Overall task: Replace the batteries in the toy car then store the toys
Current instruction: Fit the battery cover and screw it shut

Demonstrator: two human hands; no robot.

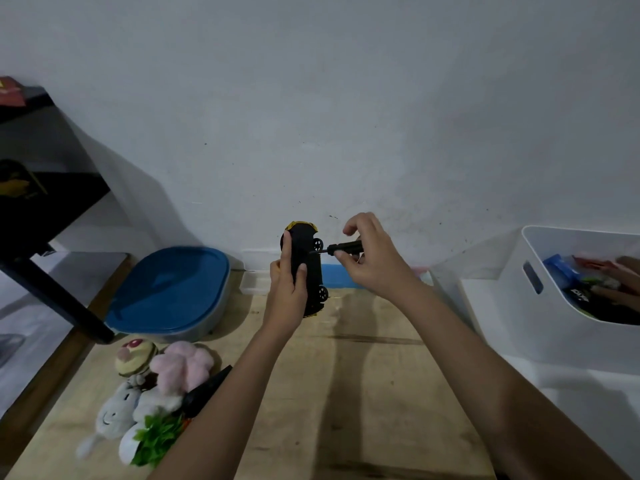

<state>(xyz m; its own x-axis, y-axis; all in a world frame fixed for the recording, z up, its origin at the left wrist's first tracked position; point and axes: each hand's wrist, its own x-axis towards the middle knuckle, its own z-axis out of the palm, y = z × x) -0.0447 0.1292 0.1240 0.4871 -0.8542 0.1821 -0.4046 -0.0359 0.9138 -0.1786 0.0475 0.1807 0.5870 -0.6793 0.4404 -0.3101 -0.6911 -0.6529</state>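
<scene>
My left hand [289, 289] grips a yellow toy car [306, 258], held on end above the wooden table with its black underside facing me. My right hand [372, 256] holds a small black screwdriver [343, 248] sideways. Its tip touches the car's underside near the upper wheel. Several plush toys [152, 386] lie in a heap at the table's left front, with a black pointed object [207, 389] among them.
A grey container with a blue lid [169, 292] sits at the back left. A white bin [519, 296] holding packets stands at the right. A small clear box [252, 284] rests by the wall. A black shelf leg [52, 296] slants over the left edge.
</scene>
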